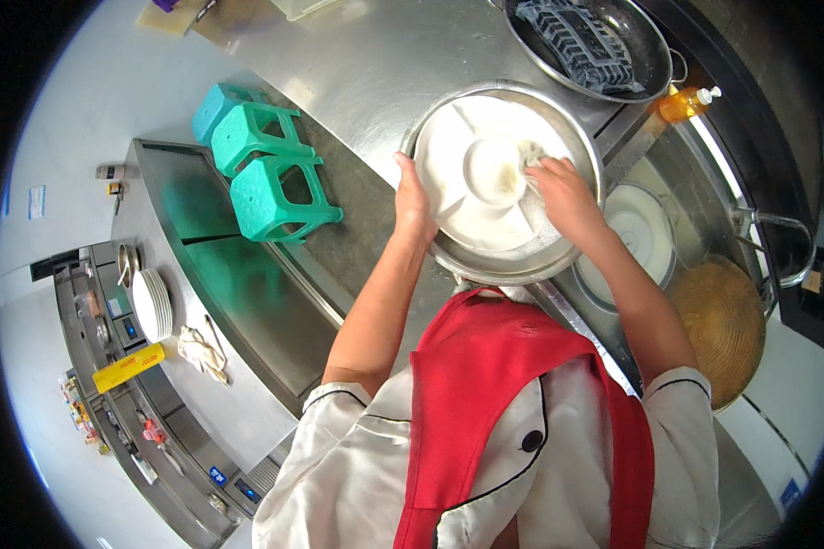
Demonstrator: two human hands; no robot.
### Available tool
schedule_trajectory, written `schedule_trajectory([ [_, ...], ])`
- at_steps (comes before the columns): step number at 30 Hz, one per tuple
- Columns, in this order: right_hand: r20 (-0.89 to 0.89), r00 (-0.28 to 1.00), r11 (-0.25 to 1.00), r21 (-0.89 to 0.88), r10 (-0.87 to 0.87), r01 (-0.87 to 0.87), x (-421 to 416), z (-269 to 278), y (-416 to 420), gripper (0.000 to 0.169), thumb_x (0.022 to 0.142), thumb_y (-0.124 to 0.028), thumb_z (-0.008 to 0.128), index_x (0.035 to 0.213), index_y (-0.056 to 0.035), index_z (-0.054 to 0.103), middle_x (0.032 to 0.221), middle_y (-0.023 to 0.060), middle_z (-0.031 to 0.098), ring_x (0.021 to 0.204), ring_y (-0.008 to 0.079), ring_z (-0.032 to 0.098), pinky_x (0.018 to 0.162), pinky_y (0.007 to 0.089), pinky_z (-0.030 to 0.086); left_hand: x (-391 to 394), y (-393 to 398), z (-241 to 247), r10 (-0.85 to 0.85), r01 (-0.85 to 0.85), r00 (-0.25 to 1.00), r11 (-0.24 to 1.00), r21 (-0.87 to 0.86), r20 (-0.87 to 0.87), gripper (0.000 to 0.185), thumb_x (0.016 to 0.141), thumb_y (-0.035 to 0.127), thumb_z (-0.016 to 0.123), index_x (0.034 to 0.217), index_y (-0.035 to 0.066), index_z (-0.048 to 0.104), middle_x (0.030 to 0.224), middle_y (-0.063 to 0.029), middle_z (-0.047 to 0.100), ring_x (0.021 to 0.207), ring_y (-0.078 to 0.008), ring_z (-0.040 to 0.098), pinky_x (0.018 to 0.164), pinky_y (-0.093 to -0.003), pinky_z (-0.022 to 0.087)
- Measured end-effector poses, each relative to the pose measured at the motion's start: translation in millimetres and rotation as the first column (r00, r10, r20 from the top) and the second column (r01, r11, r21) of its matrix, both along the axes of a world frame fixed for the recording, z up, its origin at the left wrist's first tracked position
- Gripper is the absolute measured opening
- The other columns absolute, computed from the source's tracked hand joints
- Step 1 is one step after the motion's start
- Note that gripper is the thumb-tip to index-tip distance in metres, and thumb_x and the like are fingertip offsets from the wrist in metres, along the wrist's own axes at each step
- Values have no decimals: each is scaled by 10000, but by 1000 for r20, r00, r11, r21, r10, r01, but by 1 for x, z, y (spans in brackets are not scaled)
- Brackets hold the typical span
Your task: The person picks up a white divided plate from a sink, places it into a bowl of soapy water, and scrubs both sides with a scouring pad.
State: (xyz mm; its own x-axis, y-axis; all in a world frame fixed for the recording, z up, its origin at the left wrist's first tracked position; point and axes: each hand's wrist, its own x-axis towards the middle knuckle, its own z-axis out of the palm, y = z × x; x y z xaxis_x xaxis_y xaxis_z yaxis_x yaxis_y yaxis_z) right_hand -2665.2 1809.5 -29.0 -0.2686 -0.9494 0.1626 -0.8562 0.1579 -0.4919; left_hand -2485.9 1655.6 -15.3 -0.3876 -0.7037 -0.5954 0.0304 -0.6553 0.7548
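Note:
A round white divided dish (446, 151) with a circular centre well lies in a wide stainless steel basin (501, 274). Cloudy, sudsy water shows at the dish's lower right edge. My right hand (566, 199) presses a greyish scrubber or cloth (532, 152) against the dish, just right of the centre well. At the left rim, my left hand (413, 202) has its thumb raised. Its fingers are hidden, and I cannot tell whether they grip the dish or the basin.
A wok (649, 58) holding a dark wrapped package (584, 44) stands at upper right, near an orange pump bottle (687, 104). The sink right of me contains a whitish round vessel (632, 233) and a brown ridged disc (717, 329). Green stools (268, 199) stand leftward.

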Motion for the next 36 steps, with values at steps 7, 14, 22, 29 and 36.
schedule_trajectory([
  [7,-382,923,915,386,41,119,23,-12,16,195,804,-46,555,983,-15,626,1022,145,544,1029,297,527,816,371,504,15,-15,-7,17,5,984,992,129,-175,749,979,598,228,1404,-3,371,1379,-178,469,1246,-292,497,1030,-439,437],
  [14,259,960,874,485,-103,-37,1,-3,-1,251,825,-92,587,1064,-23,616,1051,208,576,953,387,588,844,423,497,15,-16,-7,-5,41,982,982,182,-191,641,1015,497,257,1404,0,369,1382,-179,468,1257,-296,487,1041,-437,430],
  [22,306,942,983,-160,138,-92,82,41,-41,292,786,22,567,1076,4,602,1066,168,582,1034,352,546,884,414,463,20,-18,-11,-25,72,955,986,149,-295,745,973,611,216,1408,28,376,1372,-168,485,1256,-304,478,1064,-452,387],
  [29,42,972,943,-253,233,-215,99,15,-72,328,779,-4,538,1097,-14,622,1109,125,602,1109,312,529,950,388,437,20,-13,-11,-24,32,993,997,72,-115,810,925,688,202,1409,66,389,1360,-150,498,1267,-285,474,1060,-436,390],
  [36,9,999,990,-129,49,-47,55,11,-103,199,836,-56,538,1001,-23,644,1068,99,606,1023,308,537,910,422,447,19,-9,-11,-91,115,964,990,81,-251,922,868,762,166,1438,59,347,1399,-142,467,1285,-280,459,1063,-438,390],
])
